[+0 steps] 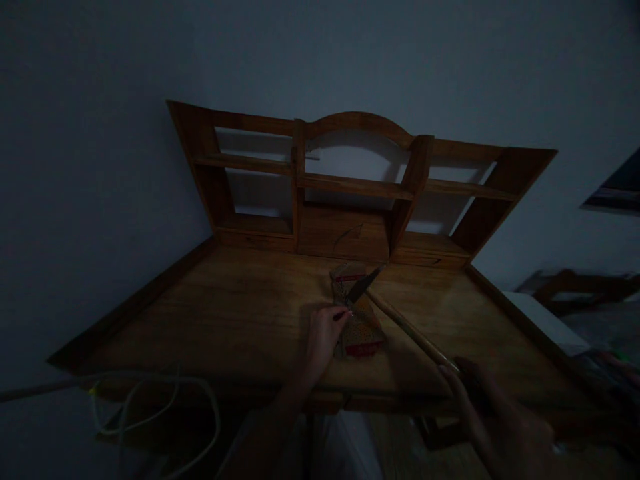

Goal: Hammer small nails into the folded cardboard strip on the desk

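Hands — two; one box.

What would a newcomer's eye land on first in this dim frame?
Probably the wooden desk with its shelved hutch against the pale wall. At its middle lies a small patterned box, which the left hand touches. The right hand grips a long stick tipped with a dark blade resting over the box.
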The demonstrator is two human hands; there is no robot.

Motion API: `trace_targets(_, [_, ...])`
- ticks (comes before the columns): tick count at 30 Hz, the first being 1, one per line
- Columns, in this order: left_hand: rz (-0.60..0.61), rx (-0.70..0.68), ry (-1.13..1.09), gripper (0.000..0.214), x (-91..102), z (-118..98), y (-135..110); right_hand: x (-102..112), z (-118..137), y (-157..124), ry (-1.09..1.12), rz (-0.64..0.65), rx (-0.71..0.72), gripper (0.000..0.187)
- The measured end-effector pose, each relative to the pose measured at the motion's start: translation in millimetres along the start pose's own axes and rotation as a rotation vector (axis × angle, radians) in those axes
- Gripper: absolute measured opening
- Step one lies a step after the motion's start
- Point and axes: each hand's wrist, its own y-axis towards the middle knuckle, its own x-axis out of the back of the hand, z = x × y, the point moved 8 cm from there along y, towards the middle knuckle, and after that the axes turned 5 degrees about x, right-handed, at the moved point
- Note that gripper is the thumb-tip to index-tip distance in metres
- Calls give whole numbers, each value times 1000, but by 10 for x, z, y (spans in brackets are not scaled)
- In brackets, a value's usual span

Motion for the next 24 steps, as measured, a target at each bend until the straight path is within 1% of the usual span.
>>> trace_targets(2, [8,9,13,15,7,-20,-3,22,24,-15,-12,11,15,49])
trace_targets(6, [26,7,60,16,16,-41,-12,-34,106,-40,-95,56,82,50])
trace_targets(10, [24,-12,47,15,-5,4,-10,-60,125,-60,-116,37,102,52])
trace_targets(12, [13,-23,24,15,-15,31,-7,-8,121,-56,-73,9,74,52])
trace_targets(16, [-34,-55,2,13,4,31,-6,141,112,-10,-9,6,-45,52])
trace_targets(19, [-37,-82,8,11,20,-13,-11,253,93,18,-2,-52,-110,54])
trace_targets(21, [-27,-84,12,11,26,-37,-15,233,76,16,2,-53,-106,54])
trace_targets(24, [-17,-81,18,12,33,-57,-23,68,52,-28,-3,21,-51,54])
